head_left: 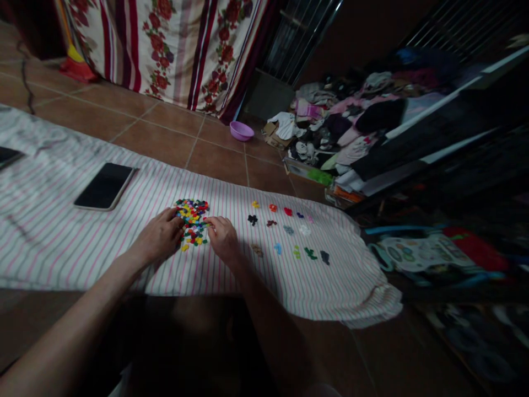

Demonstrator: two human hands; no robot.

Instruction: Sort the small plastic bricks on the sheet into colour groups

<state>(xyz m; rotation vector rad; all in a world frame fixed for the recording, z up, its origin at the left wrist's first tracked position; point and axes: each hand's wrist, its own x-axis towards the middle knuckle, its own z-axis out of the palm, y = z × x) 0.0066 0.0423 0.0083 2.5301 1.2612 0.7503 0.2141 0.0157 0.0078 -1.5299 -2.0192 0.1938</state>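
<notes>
A mixed heap of small colourful pieces (193, 220) lies on a striped cloth (223, 198). My left hand (163, 234) rests against the heap's left side, fingers bent at the pieces; whether it grips one is hidden. At the heap's right edge, my right hand (223, 237) has thumb and finger pinched on something too small to name. Right of it are little single-colour groups in rows: yellow (255, 204), orange (273, 208), red (288, 212), black (252, 220), brown (257, 250), light blue (278, 248), dark green (310, 253) and others.
A phone (105, 186) lies on the cloth at the left, with another dark object (8, 156) at the frame's edge. Beyond, on the tiled floor, stand a purple basin (242, 130) and a heap of clothes (330, 121). A patterned curtain (173, 49) hangs behind.
</notes>
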